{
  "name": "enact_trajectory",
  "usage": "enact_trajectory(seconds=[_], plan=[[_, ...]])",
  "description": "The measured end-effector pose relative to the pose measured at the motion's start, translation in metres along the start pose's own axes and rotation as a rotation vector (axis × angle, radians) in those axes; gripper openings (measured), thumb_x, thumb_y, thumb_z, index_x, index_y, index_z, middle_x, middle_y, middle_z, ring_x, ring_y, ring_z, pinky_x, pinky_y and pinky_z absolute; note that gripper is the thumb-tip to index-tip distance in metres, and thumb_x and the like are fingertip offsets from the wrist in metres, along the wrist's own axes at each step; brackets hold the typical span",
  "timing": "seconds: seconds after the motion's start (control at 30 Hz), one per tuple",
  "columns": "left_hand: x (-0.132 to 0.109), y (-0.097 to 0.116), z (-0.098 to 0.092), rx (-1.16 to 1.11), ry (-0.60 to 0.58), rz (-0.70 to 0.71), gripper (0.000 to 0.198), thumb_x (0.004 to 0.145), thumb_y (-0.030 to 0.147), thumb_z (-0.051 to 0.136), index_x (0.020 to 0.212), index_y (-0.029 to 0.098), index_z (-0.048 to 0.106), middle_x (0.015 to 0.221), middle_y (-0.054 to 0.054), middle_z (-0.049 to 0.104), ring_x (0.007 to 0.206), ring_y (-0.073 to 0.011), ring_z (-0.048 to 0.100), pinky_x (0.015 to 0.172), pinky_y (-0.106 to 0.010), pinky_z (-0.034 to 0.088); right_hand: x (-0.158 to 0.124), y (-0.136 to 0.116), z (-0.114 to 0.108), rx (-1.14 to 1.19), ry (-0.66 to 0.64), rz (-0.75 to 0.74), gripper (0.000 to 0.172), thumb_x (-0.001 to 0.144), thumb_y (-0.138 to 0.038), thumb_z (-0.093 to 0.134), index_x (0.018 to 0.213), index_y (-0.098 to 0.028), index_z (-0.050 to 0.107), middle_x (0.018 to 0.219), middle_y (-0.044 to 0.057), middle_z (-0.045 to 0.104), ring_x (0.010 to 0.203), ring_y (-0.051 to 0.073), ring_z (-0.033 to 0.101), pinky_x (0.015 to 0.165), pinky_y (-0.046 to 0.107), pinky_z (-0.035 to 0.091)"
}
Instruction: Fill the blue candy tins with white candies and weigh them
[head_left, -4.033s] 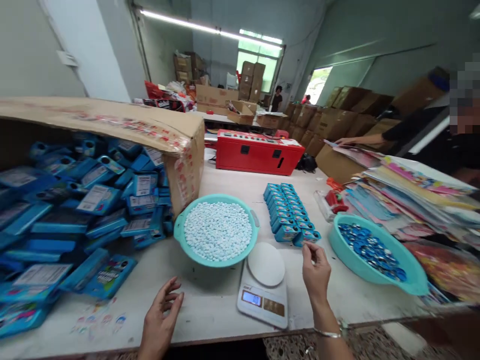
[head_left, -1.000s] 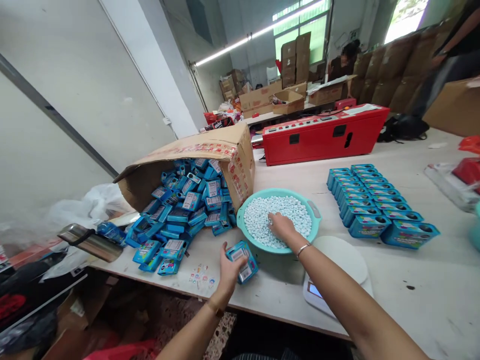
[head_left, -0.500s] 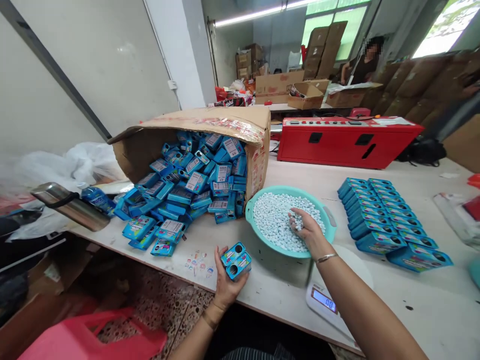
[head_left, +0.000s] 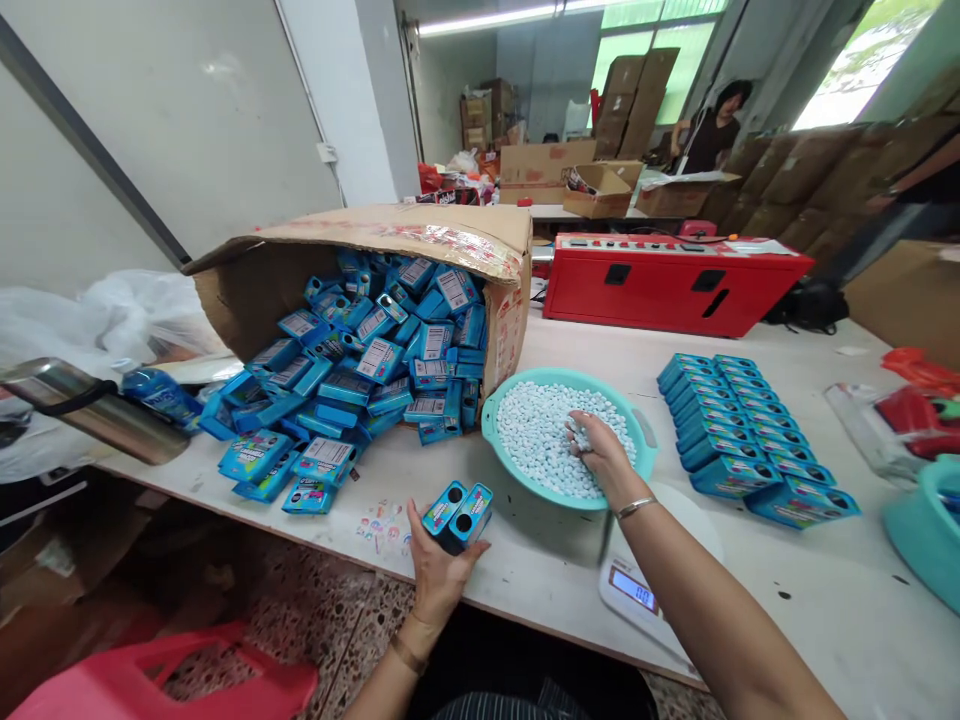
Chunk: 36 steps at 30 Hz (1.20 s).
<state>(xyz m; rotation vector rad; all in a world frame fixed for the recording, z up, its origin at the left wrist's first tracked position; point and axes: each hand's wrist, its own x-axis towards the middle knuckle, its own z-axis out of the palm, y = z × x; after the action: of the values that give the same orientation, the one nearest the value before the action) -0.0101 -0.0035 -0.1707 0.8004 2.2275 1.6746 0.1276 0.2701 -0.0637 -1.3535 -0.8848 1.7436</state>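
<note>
Two small blue boxes (head_left: 458, 514) with round dark holes on top are held side by side by my left hand (head_left: 439, 575), over the table's front edge. My right hand (head_left: 596, 445) is closed around some pale pellets, just above the turquoise basin (head_left: 646, 462) full of white pellets (head_left: 536, 435). A large cardboard box (head_left: 506, 330) lies on its side, spilling many blue boxes (head_left: 379, 360). Rows of blue boxes (head_left: 739, 430) stand upright at the right. Below my right forearm, the white scale (head_left: 626, 590) is partly hidden.
A red machine (head_left: 675, 285) stands behind the basin. A metal flask (head_left: 97, 405) and a blue bottle (head_left: 161, 393) lie at the left. Another turquoise basin (head_left: 926, 525) is at the right edge. One person (head_left: 712, 135) is in the background, with a pink stool (head_left: 180, 675) below.
The view has shifted, bringing more of the right-hand basin into sight. The two boxes in my left hand have tilted more upright. My right hand has lifted slightly, with pellets in its fingers.
</note>
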Motion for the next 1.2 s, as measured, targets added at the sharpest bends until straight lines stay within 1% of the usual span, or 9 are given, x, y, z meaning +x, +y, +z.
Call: enact_trajectory(seconds=[0.1, 0.27, 0.43, 0.57, 0.77, 0.87, 0.97, 1.07, 1.2], plan=[[0.001, -0.006, -0.008, -0.06, -0.016, 0.019, 0.121, 0.063, 0.048, 0.083, 0.154, 0.019, 0.009, 0.138, -0.019, 0.048, 0.128, -0.0353, 0.05, 0.108, -0.053, 0.039, 0.0, 0.0, -0.001, 0.002, 0.012, 0.002, 0.009, 0.08, -0.022, 0.062, 0.084, -0.022, 0.054, 0.07, -0.002, 0.058, 0.05, 0.009, 0.053, 0.037, 0.016, 0.034], [0.01, -0.017, -0.035, -0.077, -0.062, 0.085, 0.071, 0.085, 0.041, 0.063, 0.146, 0.021, 0.033, 0.121, -0.014, 0.061, 0.114, -0.0268, 0.061, 0.102, -0.047, 0.046, 0.0, 0.001, -0.002, -0.01, -0.01, -0.037, 0.008, 0.079, -0.022, 0.061, 0.082, -0.022, 0.054, 0.069, -0.002, 0.057, 0.051, 0.009, 0.052, 0.036, 0.017, 0.032], [0.026, -0.007, -0.042, -0.054, -0.166, 0.187, 0.07, 0.077, 0.035, 0.068, 0.14, 0.023, 0.04, 0.128, -0.013, 0.06, 0.121, -0.0285, 0.058, 0.103, -0.047, 0.045, 0.002, 0.003, -0.002, -0.019, -0.013, -0.054, 0.007, 0.08, -0.023, 0.06, 0.083, -0.021, 0.055, 0.071, -0.001, 0.057, 0.051, 0.01, 0.052, 0.035, 0.017, 0.03], [0.044, 0.006, -0.045, -0.057, -0.222, 0.068, 0.059, 0.071, 0.025, 0.061, 0.129, 0.018, 0.051, 0.123, -0.011, 0.063, 0.115, -0.0257, 0.061, 0.102, -0.04, 0.046, 0.003, 0.005, -0.004, -0.018, -0.013, -0.064, 0.01, 0.079, -0.023, 0.063, 0.083, -0.021, 0.055, 0.07, -0.002, 0.057, 0.051, 0.009, 0.053, 0.035, 0.016, 0.032], [0.1, 0.029, -0.075, -0.099, -0.658, -0.055, 0.04, 0.049, 0.016, 0.053, 0.088, 0.018, 0.063, 0.086, -0.003, 0.068, 0.082, -0.0208, 0.063, 0.079, -0.033, 0.052, 0.004, 0.004, -0.003, -0.014, 0.001, -0.063, 0.014, 0.076, -0.023, 0.067, 0.083, -0.021, 0.055, 0.07, -0.003, 0.056, 0.051, 0.009, 0.054, 0.034, 0.016, 0.034], [0.119, 0.046, -0.076, -0.066, -0.954, -0.043, 0.044, 0.054, 0.014, 0.055, 0.096, 0.018, 0.066, 0.093, -0.004, 0.069, 0.08, -0.0191, 0.064, 0.076, -0.031, 0.052, 0.003, 0.003, -0.001, -0.012, 0.003, -0.062, 0.014, 0.076, -0.022, 0.067, 0.083, -0.021, 0.055, 0.068, -0.003, 0.056, 0.051, 0.009, 0.054, 0.034, 0.016, 0.033], [0.127, 0.06, -0.061, 0.0, -1.165, 0.038, 0.07, 0.059, 0.015, 0.062, 0.129, 0.023, 0.058, 0.124, -0.008, 0.065, 0.107, -0.0244, 0.064, 0.092, -0.036, 0.051, 0.001, 0.002, 0.0, -0.013, 0.016, -0.064, 0.013, 0.076, -0.021, 0.066, 0.082, -0.021, 0.054, 0.067, -0.003, 0.056, 0.05, 0.009, 0.053, 0.035, 0.015, 0.033], [0.127, 0.065, -0.04, 0.01, -1.285, 0.106, 0.095, 0.056, 0.019, 0.077, 0.145, 0.026, 0.043, 0.145, -0.01, 0.052, 0.131, -0.0287, 0.051, 0.107, -0.041, 0.041, 0.0, 0.0, 0.0, -0.025, 0.031, -0.065, 0.01, 0.077, -0.021, 0.063, 0.081, -0.021, 0.054, 0.066, -0.003, 0.055, 0.05, 0.008, 0.053, 0.037, 0.015, 0.034], [0.119, 0.061, -0.016, -0.017, -1.339, 0.101, 0.115, 0.047, 0.027, 0.09, 0.149, 0.025, 0.037, 0.152, -0.014, 0.043, 0.135, -0.0321, 0.048, 0.111, -0.045, 0.039, 0.0, 0.001, 0.0, -0.067, 0.035, -0.082, 0.011, 0.077, -0.025, 0.062, 0.083, -0.021, 0.054, 0.069, -0.002, 0.056, 0.053, 0.009, 0.054, 0.039, 0.016, 0.033]])
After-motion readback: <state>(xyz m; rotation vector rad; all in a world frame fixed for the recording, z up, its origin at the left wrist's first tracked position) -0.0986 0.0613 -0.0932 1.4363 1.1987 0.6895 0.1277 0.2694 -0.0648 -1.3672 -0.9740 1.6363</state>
